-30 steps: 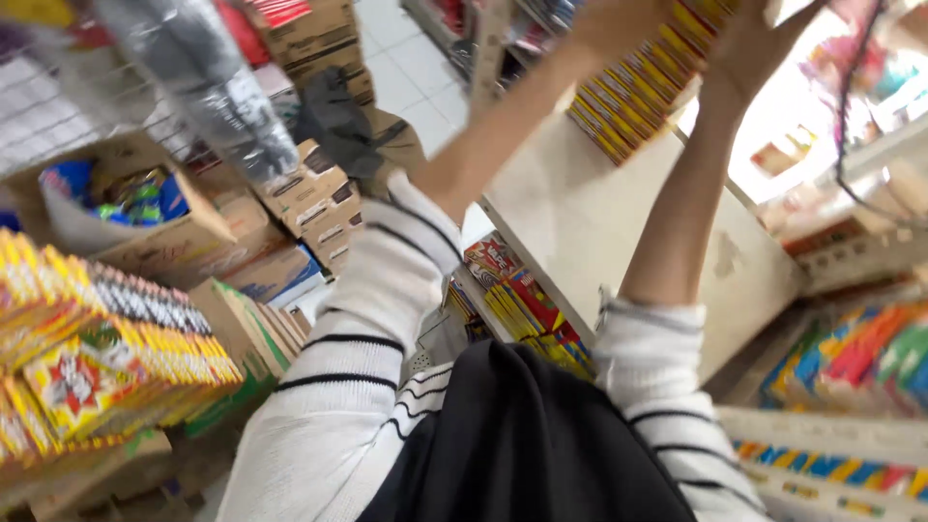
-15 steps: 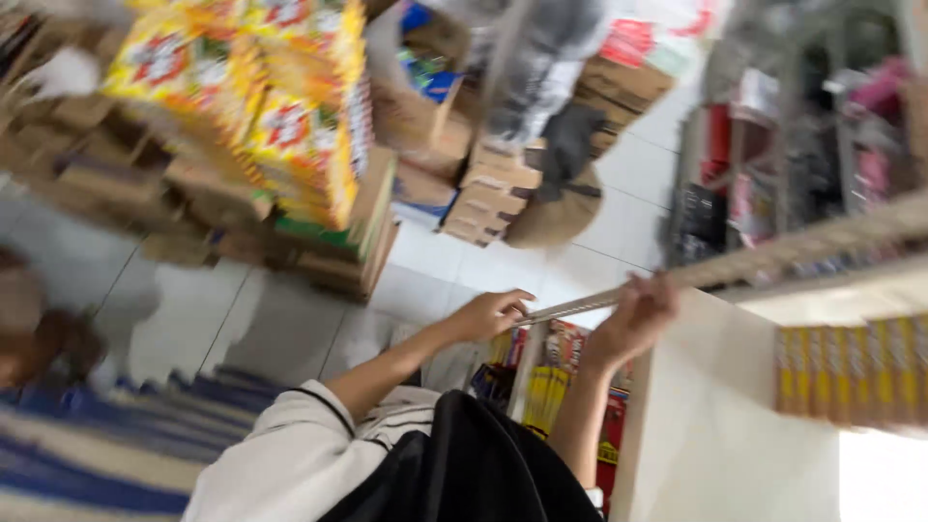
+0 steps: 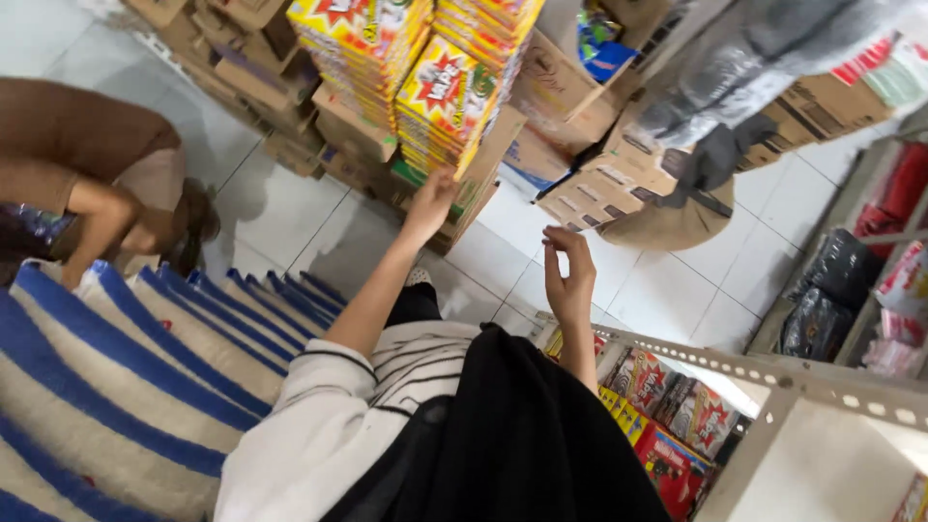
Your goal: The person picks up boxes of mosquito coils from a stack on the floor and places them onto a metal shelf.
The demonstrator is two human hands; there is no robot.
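Observation:
My left hand (image 3: 430, 201) stretches forward at the end of a white striped sleeve. Its fingertips touch the lower edge of a stack of yellow and red packs (image 3: 445, 92) that rests on cardboard boxes (image 3: 556, 92). I cannot see it gripping any pack. My right hand (image 3: 568, 273) is raised in the air beside it. Its fingers are loosely curled and hold nothing. It hovers above the white tiled floor (image 3: 319, 227), apart from the stack. A black scarf covers my chest at the bottom.
A person in brown (image 3: 97, 179) bends down at the left, behind blue-and-white striped sacks (image 3: 145, 367). A perforated metal shelf (image 3: 773, 377) with red and yellow packs stands at the lower right. Black bags (image 3: 831, 290) and a plastic-wrapped grey bundle (image 3: 754, 58) are at the right.
The view swung down from the shelf to the floor stacks. Both hands left the shelf edge. My left hand reached out to the yellow packs and my right hand lifted free.

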